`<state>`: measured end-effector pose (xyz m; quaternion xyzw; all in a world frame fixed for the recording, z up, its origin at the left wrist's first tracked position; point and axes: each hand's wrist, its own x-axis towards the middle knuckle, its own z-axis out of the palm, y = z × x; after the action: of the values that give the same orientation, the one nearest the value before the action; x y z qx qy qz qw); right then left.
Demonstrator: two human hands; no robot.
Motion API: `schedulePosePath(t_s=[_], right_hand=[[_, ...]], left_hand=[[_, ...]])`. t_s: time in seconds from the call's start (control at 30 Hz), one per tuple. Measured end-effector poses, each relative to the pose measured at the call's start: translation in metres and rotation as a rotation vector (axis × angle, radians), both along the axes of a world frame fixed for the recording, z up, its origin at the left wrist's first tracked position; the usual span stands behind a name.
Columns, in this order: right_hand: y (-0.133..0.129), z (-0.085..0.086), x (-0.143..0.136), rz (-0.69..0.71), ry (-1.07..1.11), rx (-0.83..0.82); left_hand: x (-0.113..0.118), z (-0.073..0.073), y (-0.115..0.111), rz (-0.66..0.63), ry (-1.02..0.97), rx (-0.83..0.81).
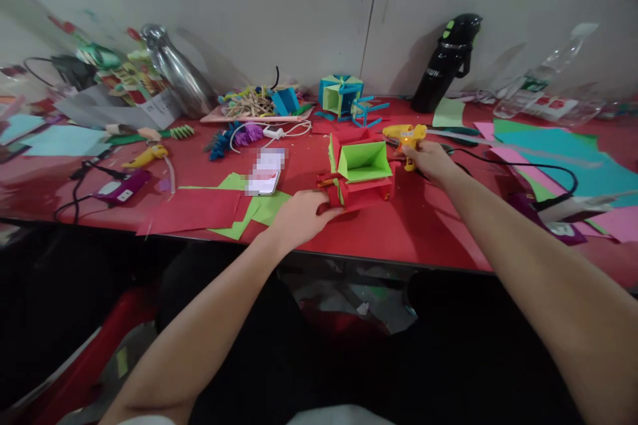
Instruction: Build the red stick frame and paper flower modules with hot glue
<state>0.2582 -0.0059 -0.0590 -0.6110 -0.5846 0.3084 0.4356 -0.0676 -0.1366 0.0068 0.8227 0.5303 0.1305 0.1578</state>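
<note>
My right hand (429, 159) is closed round the handle of a yellow glue gun (400, 134), whose nozzle points left above the red table (433, 232). Just left of it stands a paper model of red walls with a bright green open box (363, 161) on top. My left hand (305, 218) rests at the model's lower left corner, its thumb and fingers around a red paper part (335, 196). Part of its fingertips is hidden behind the paper. Red sheets (194, 210) and green sheets (272, 208) lie to the left of my left hand.
Behind the model sit a blue and green paper piece (341, 94) and a tray of sticks (249, 106). A phone (267, 171) lies left of the model. A black bottle (443, 66) stands at the back; a cable (528, 165) crosses coloured paper (573, 159) at right.
</note>
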Motion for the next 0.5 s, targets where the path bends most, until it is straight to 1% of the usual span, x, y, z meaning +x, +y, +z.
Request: schedulePosePath(t_s=[0.1, 0.2, 0.27, 0.33, 0.5], right_hand=[[0.005, 0.000, -0.005, 0.014, 0.046, 0.015], [0.005, 0.001, -0.004, 0.071, 0.063, 0.027], [0.005, 0.002, -0.003, 0.102, 0.054, 0.021], [0.007, 0.004, -0.003, 0.086, 0.055, 0.031], [0.026, 0.011, -0.015, -0.003, 0.123, 0.050]], left_hand=[[-0.006, -0.007, 0.010, 0.035, 0.033, 0.049], [-0.019, -0.007, 0.023, 0.102, 0.021, 0.068], [-0.025, -0.006, 0.029, 0.120, -0.008, 0.059], [-0.028, -0.006, 0.033, 0.106, -0.024, 0.036], [-0.026, -0.005, 0.033, -0.016, 0.004, -0.014]])
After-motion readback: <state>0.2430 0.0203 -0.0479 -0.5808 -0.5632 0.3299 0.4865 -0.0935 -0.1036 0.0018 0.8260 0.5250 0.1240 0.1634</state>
